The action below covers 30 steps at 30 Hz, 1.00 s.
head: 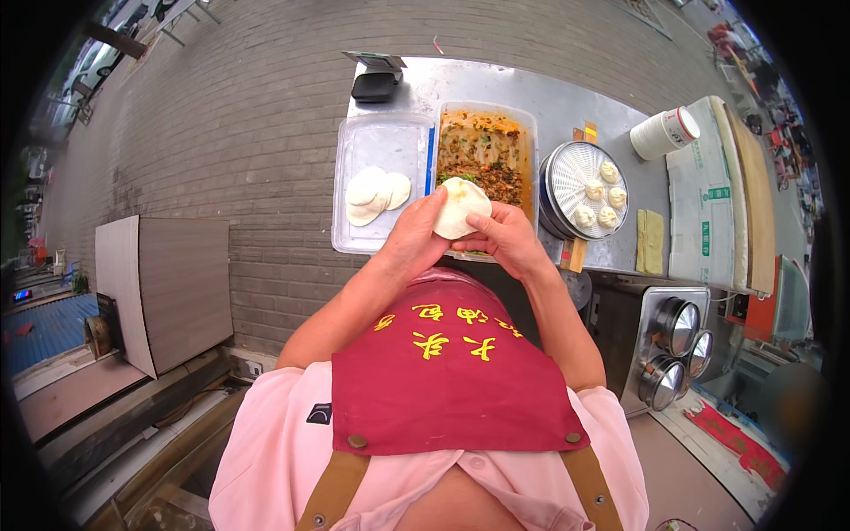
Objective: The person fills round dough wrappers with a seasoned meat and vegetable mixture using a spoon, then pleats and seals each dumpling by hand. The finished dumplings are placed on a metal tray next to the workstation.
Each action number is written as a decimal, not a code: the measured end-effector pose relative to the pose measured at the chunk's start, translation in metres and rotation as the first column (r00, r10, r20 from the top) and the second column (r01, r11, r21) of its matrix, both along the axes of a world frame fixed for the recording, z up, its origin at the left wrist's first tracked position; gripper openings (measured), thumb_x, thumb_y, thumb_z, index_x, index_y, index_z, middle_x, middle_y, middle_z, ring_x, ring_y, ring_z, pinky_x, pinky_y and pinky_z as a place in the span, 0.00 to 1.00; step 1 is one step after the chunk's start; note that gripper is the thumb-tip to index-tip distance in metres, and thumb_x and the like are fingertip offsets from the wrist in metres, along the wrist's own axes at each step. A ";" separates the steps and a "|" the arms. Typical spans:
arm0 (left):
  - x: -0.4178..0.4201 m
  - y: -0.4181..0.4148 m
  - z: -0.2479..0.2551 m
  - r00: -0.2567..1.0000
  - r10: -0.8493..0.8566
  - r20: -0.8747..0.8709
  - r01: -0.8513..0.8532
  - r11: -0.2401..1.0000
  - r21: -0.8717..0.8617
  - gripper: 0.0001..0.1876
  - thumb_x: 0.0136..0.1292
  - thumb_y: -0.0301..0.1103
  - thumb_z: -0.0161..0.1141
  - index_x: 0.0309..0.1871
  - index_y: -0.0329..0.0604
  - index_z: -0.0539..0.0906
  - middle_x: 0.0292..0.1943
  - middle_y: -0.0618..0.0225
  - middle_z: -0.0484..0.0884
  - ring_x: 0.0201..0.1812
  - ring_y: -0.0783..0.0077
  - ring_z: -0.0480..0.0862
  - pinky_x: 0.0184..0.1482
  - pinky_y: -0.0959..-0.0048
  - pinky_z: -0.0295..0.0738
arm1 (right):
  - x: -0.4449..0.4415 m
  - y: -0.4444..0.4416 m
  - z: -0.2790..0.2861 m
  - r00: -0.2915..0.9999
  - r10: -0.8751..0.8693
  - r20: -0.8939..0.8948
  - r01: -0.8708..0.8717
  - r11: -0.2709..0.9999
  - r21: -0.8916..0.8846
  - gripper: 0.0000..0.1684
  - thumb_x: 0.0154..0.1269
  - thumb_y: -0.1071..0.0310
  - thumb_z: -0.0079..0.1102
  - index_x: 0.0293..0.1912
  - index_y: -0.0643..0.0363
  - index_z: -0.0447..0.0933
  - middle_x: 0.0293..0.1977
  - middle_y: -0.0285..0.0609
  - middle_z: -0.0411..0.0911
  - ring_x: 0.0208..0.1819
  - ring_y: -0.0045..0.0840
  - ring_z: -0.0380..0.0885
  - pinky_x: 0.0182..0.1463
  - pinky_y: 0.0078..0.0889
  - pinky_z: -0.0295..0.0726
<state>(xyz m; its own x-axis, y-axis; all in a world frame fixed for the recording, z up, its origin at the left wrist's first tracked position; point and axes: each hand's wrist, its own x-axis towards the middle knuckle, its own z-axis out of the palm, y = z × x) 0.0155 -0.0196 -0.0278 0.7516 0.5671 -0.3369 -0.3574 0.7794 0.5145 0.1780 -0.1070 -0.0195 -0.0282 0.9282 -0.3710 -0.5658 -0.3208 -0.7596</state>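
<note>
Both hands hold one round dough wrapper (463,211) over the near part of a plastic tub of chopped filling (488,146). My left hand (420,229) grips its left edge, thumb on top. My right hand (508,235) pinches the lower right edge between thumb and fingers. Several flat dough wrappers (368,192) lie overlapping in a clear plastic tray (340,219) to the left. On the right, a round steamer with a white perforated liner (570,179) bears several pleated buns (607,217). The part of the tub beneath the hands is hidden.
A black case (374,87) lies at the metal table's (564,86) far left corner. Stacked paper cups (664,133), a folded yellow-green cloth (649,241) and a foam box (700,199) are on the right. Lidded round metal containers (679,325) stand at the lower right.
</note>
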 end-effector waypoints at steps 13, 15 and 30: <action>0.000 -0.010 -0.011 0.984 0.142 -0.106 -0.159 0.971 -0.180 0.24 0.87 0.47 0.40 0.68 0.36 0.72 0.67 0.50 0.76 0.69 0.55 0.77 0.75 0.51 0.70 | 0.009 -0.002 0.004 0.746 0.047 0.664 -0.089 0.996 0.029 0.17 0.75 0.73 0.60 0.59 0.70 0.80 0.49 0.49 0.86 0.46 0.33 0.88 0.50 0.35 0.89; -0.007 -0.007 -0.021 0.974 0.104 -0.202 -0.155 0.954 -0.256 0.24 0.86 0.48 0.42 0.67 0.37 0.72 0.67 0.50 0.76 0.68 0.54 0.78 0.74 0.51 0.70 | 0.007 0.001 0.002 0.375 -0.070 0.924 -0.171 0.975 0.144 0.16 0.71 0.73 0.62 0.56 0.68 0.80 0.50 0.49 0.85 0.47 0.37 0.86 0.51 0.38 0.86; -0.056 0.030 -0.026 0.978 0.166 -0.126 -0.180 0.977 -0.112 0.21 0.82 0.34 0.52 0.71 0.34 0.70 0.66 0.55 0.79 0.68 0.56 0.80 0.69 0.49 0.80 | 0.087 -0.108 -0.054 -0.001 0.021 1.000 -0.105 0.994 -0.021 0.24 0.67 0.78 0.64 0.62 0.64 0.75 0.47 0.53 0.78 0.47 0.49 0.80 0.51 0.46 0.81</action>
<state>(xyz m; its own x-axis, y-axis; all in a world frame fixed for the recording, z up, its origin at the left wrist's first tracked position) -0.0401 0.0106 -0.0537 0.5976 0.6345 -0.4902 -0.4364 0.7703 0.4651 0.2648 -0.2148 -0.0738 0.2718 0.9612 -0.0477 0.7895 -0.2511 -0.5601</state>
